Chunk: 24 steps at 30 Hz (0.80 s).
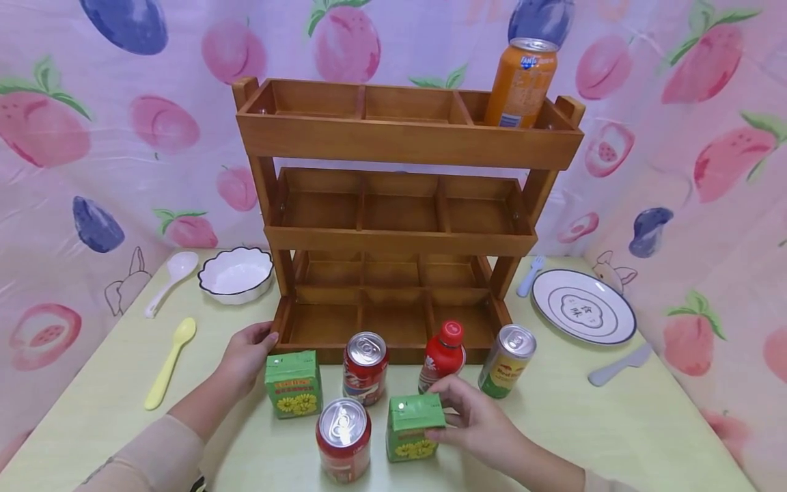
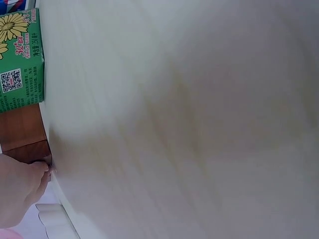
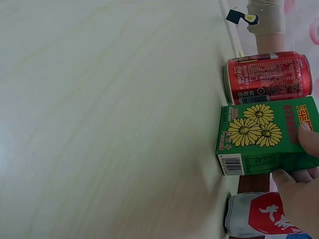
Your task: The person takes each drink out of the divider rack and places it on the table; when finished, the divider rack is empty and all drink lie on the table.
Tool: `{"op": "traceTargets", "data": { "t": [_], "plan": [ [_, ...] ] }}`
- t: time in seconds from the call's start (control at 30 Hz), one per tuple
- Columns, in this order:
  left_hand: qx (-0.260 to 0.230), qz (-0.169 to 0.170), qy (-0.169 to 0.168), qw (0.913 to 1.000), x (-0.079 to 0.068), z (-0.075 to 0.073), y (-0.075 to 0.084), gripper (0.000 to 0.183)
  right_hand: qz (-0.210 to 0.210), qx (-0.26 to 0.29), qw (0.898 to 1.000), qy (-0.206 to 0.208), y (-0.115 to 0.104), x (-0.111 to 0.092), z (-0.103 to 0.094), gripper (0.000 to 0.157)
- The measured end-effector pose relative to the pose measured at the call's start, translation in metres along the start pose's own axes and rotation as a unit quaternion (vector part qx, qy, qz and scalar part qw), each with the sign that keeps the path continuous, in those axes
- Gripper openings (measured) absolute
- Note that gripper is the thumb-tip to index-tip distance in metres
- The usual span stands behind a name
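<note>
My right hand (image 1: 476, 425) holds a green drink carton (image 1: 413, 432) with yellow flowers, thumb on one side and fingers behind, as the right wrist view shows. On the left, my left hand (image 1: 244, 361) grips the lower left corner of a brown wooden three-tier shelf (image 1: 399, 242). Beside that hand stands a second green carton (image 1: 294, 388). A red Coca-Cola can (image 3: 269, 77) is next to the held carton, and another red can (image 1: 365, 372) stands farther back. Behind my right hand are a red bottle (image 1: 443, 359) and a Red Bull can (image 1: 507, 363).
An orange Fanta can (image 1: 522, 85) stands in the top tier's right compartment. At left lie a white spoon (image 1: 175, 277), a scalloped bowl (image 1: 236, 292) and a yellow spoon (image 1: 171, 362). At right are a blue fork (image 1: 530, 277), a plate (image 1: 553, 307) and a grey knife (image 1: 621, 365).
</note>
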<state>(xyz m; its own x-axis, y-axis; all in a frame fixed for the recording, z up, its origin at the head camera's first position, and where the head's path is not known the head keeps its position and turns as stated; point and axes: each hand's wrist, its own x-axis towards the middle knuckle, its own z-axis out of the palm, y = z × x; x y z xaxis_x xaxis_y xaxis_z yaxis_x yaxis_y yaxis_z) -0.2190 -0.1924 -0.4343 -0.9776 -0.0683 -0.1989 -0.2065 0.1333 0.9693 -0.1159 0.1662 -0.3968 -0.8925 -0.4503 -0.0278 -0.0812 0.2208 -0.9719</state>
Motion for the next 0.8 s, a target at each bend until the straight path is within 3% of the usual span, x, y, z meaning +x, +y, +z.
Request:
{"op": "traceTargets", "data": {
  "t": [0.13, 0.27, 0.4, 0.47, 0.57, 0.6, 0.67, 0.73, 0.8],
  "plan": [
    [0.004, -0.001, 0.001, 1.0000, 0.000, -0.001, -0.001, 0.046, -0.063, -0.115, 0.991, 0.023, -0.011, -0.005, 0.003, 0.047],
    [0.003, -0.002, 0.002, 1.0000, 0.000, 0.000, 0.000, 0.045, -0.173, -0.236, 0.953, 0.074, -0.043, -0.011, 0.003, 0.052],
    [0.004, 0.002, 0.003, 1.0000, -0.001, -0.001, 0.000, 0.044, -0.260, -0.256, 0.925, 0.107, -0.096, -0.006, -0.009, 0.047],
    [0.004, 0.006, 0.007, 1.0000, 0.000, -0.002, 0.001, 0.043, -0.315, -0.246, 0.909, 0.121, -0.134, -0.002, -0.017, 0.045],
    [0.003, 0.004, 0.010, 0.9999, 0.001, -0.003, 0.001, 0.042, -0.366, -0.224, 0.889, 0.161, -0.189, 0.008, -0.034, 0.046],
    [0.003, 0.004, 0.009, 0.9999, 0.001, -0.003, 0.001, 0.042, -0.372, -0.221, 0.882, 0.186, -0.205, 0.014, -0.042, 0.047],
    [0.001, 0.003, 0.007, 1.0000, 0.002, -0.003, 0.000, 0.043, -0.336, -0.217, 0.883, 0.246, -0.231, 0.027, -0.063, 0.048],
    [-0.001, 0.003, 0.004, 1.0000, 0.002, -0.002, 0.000, 0.043, -0.266, -0.216, 0.888, 0.308, -0.252, 0.044, -0.088, 0.056],
    [-0.002, 0.004, 0.005, 1.0000, 0.002, -0.003, 0.000, 0.043, -0.192, -0.230, 0.885, 0.356, -0.269, 0.063, -0.115, 0.067]
  ]
}}
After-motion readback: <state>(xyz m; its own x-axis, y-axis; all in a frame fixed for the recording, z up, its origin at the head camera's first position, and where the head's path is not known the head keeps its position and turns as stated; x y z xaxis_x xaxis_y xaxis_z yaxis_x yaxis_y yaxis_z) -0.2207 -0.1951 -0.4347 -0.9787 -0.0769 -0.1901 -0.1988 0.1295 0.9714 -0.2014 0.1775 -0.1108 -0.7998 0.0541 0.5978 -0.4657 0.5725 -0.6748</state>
